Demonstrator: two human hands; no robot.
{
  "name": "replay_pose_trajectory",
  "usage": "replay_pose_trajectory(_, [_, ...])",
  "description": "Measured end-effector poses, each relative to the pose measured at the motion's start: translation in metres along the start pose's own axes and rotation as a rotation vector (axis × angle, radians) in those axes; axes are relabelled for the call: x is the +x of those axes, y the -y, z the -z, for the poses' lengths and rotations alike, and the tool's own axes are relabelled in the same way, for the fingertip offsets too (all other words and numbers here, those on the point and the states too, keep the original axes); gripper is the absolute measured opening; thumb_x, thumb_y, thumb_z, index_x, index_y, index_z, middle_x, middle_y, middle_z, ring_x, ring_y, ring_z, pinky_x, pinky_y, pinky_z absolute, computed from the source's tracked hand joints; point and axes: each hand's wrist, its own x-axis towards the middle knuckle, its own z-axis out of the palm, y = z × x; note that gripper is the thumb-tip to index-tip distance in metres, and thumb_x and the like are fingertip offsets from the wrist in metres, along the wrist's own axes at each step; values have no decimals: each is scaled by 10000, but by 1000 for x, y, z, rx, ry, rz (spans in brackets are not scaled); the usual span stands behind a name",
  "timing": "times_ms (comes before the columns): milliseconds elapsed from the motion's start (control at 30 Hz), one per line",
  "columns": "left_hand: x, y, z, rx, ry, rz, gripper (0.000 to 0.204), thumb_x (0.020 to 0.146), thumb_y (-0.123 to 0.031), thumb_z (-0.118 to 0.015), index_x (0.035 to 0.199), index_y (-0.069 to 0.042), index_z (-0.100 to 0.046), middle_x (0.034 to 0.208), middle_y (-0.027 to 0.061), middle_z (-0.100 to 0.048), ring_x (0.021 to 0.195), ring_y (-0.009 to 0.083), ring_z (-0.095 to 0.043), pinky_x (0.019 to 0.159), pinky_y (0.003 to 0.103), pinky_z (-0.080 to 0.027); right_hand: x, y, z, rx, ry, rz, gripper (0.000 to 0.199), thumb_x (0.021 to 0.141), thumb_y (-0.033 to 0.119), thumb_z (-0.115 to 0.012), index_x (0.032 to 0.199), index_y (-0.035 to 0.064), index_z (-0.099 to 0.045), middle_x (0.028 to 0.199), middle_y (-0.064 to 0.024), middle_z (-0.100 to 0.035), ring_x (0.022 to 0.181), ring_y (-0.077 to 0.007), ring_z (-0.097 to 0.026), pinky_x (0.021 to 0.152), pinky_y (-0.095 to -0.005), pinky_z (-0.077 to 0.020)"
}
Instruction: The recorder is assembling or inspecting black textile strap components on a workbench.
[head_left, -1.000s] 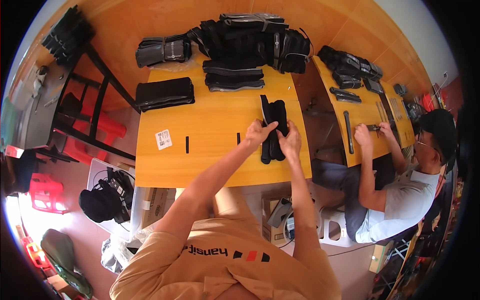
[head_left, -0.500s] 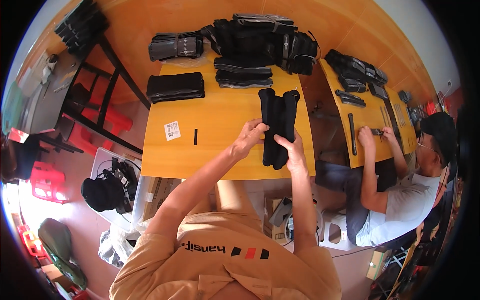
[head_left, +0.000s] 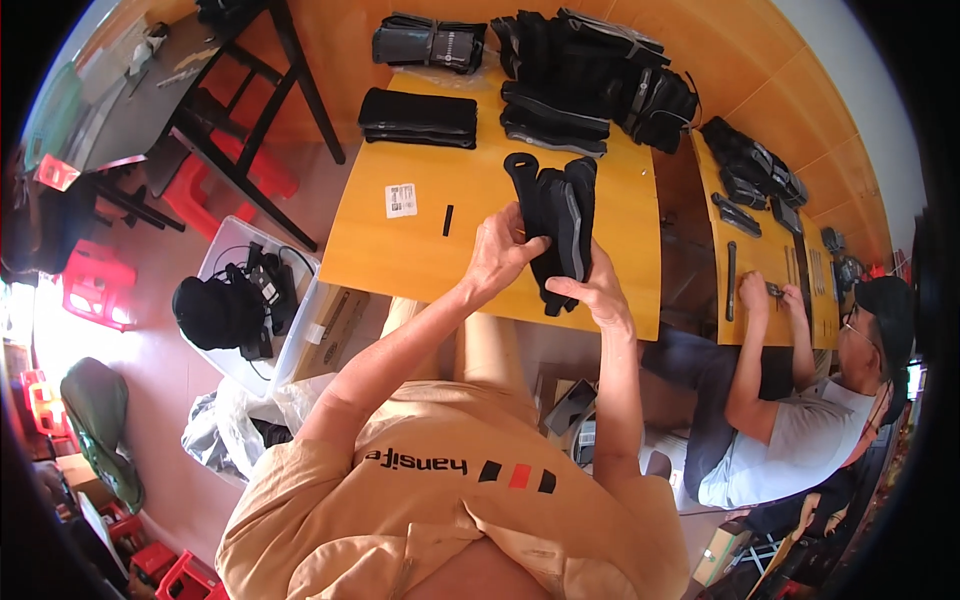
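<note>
A long folded bundle of soft matt black fabric (head_left: pixel 551 215) is held upright in both bare hands above the near right part of a yellow wood-topped table (head_left: pixel 400 255); whether its lower end touches the wood cannot be told. The cloth falls in thick lengthwise folds, with a smooth grey band running down the right side and a rounded, loop-like flap standing out at the upper left.

The left hand (head_left: pixel 497 250) grips the bundle's left side, fingers bent, the thumb pressed toward its front. The right hand (head_left: pixel 597 290) is closed about the lower right side, thumb laid across the front, the other fingers partly hidden behind the fabric.

On the tabletop lie a small white paper label (head_left: pixel 401 201) and, just beside it, a thin straight black strip (head_left: pixel 447 221). Farther back sit a flat rectangular black folded stack (head_left: pixel 418 118) and a layered pile of black folded pieces with grey edges (head_left: pixel 555 118). Behind them are a strapped dark grey bundle (head_left: pixel 430 43) and a bulky, rumpled heap of black textile (head_left: pixel 570 60).

To the right, a seated co-worker in a dark cap and pale grey shirt (head_left: pixel 800 420) holds a small dark piece over a second, narrower yellow table (head_left: pixel 742 328). At the left, a translucent white plastic tub (head_left: pixel 305 310) holds a rounded black cap (head_left: pixel 222 312) and tangled cables
</note>
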Motion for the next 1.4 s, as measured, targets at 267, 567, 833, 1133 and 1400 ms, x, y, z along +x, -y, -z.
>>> replay_pose_trajectory(267, [-11, 16, -1, 99, -9, -74, 324, 756, -180, -632, 915, 37, -451, 709, 170, -553, 602, 243, -562, 573, 351, -458, -7, -15, -10, 300, -75, -94, 559, 657, 105, -743, 1152, -13, -513, 1014, -53, -576, 925, -134, -535, 823, -255, -425])
replay_pose_trajectory(567, [-27, 6, -9, 116, -48, -17, 296, 835, -133, -559, 1052, 13, -419, 839, 128, -521, 733, 177, -510, 683, 318, -449, -14, -23, -12, 209, -99, -97, 526, 651, 144, -736, 1113, -17, -542, 949, -36, -565, 853, -122, -532, 770, -243, -424])
replay_pose_trajectory(833, [-39, -31, -17, -326, 51, 130, 200, 890, -132, -497, 1052, -35, -430, 784, 54, -478, 696, 134, -514, 667, 281, -458, -18, -9, -16, 326, -168, -108, 450, 680, 149, -695, 1065, -29, -547, 850, -46, -579, 724, -130, -553, 678, -259, -455])
replay_pose_trajectory(1133, [-32, -73, 27, -282, 256, 441, 157, 854, -141, -511, 964, -33, -479, 639, -21, -389, 431, 56, -345, 380, 204, -289, -38, 4, 16, 114, -413, -132, 265, 679, 128, -684, 877, -20, -589, 688, -54, -591, 558, -117, -538, 516, -245, -429])
replay_pose_trajectory(1400, [-30, -99, 141, -199, 182, 434, 190, 914, -219, -517, 1008, -55, -504, 735, -26, -409, 440, 18, -331, 366, 172, -269, -60, -15, 126, -664, -632, -313, 447, 673, 289, -760, 998, 39, -580, 779, -63, -595, 773, -223, -605, 690, -346, -472])
